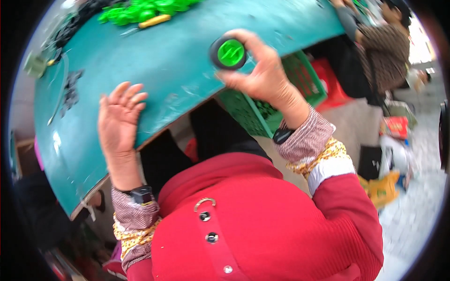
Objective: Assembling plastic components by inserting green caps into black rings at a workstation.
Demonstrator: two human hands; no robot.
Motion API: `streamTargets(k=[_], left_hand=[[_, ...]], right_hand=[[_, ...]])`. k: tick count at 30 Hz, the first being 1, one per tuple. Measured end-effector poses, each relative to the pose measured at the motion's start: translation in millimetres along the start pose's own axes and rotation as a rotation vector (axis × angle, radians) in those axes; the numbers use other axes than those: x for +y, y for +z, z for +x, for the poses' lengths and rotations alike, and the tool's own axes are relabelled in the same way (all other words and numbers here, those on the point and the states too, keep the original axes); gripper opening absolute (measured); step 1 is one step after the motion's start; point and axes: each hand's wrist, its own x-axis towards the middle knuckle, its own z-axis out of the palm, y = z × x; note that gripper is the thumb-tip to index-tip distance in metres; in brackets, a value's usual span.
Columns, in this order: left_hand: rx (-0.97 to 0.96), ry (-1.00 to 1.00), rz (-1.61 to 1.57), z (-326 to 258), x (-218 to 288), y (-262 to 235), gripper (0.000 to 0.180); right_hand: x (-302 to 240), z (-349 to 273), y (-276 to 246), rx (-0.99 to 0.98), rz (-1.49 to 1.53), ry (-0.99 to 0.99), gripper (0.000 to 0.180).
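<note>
My right hand (pixel 262 70) grips a green-centred black wheel (pixel 231 52) between thumb and fingers (pixel 246 36); my left hand (pixel 119 122), loosely spread, holds nothing. Markings on the red packet (pixel 396 126) are blurred.

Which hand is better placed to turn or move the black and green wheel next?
Probably the right hand: it holds the wheel by its edge. The left hand is open, looks empty and is well apart from the wheel.

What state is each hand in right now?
Left hand: open, fingers loosely curled, holding nothing.
Right hand: holding the black-tyred, green-hubbed wheel between thumb and fingers.
</note>
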Motion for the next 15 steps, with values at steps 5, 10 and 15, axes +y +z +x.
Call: streamTargets(k=[5,10,15], left_hand=[[-0.058,0.020,0.072,7,9,6,0.040],[0.031,0.070,0.109,6,10,8,0.032],[0.073,-0.076,0.169,8,8,10,0.029]], right_hand=[[44,-65,-91,0.097,-0.431,0.458,0.059],[68,-114,-106,0.021,-0.655,0.491,0.073],[50,-86,-86,0.083,-0.342,0.491,0.035]])
